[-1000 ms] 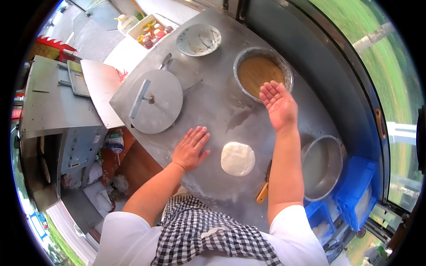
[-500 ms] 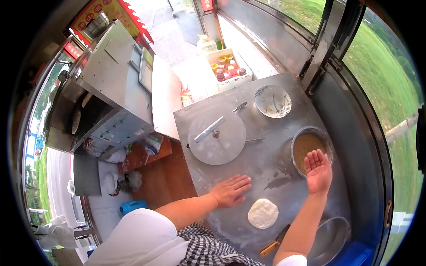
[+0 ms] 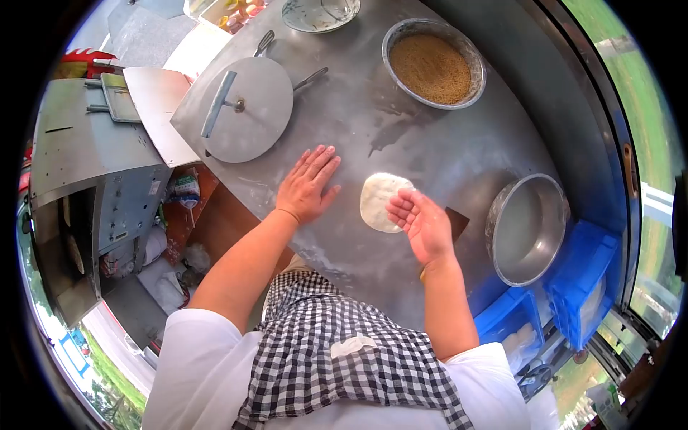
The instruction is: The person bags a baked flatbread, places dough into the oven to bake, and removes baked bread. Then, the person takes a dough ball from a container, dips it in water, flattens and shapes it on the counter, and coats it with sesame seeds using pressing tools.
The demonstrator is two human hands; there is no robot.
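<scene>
A flat round disc of white dough [image 3: 380, 201] lies on the metal tabletop [image 3: 437, 154], near its front edge and roughly midway between the person's two hands. The right hand [image 3: 421, 223] is raised just above the dough's right side, open, palm turned up and fingers slightly curled, holding nothing; its fingertips overlap the dough's right edge in the view, though whether they touch it cannot be told. The left hand [image 3: 307, 186] lies flat on the tabletop with fingers spread, palm down, just to the left of the dough and apart from it, gripping nothing.

Beyond the dough, toward the far side of the tabletop, stands a round metal bowl of brown sesame-like grains [image 3: 433, 64]. To the right of the right hand sits an empty metal pot [image 3: 527, 229], close to the tabletop's right edge. A dark scraper blade [image 3: 457, 221] shows just behind the right hand. Far left of the bowl lies a round metal lid with a bar handle [image 3: 244, 107], and a spoon [image 3: 264, 41] rests beside it. A smeared white plate [image 3: 320, 13] sits at the top edge. Blue plastic crates [image 3: 573, 294] stand below the pot, at the tabletop's right.
</scene>
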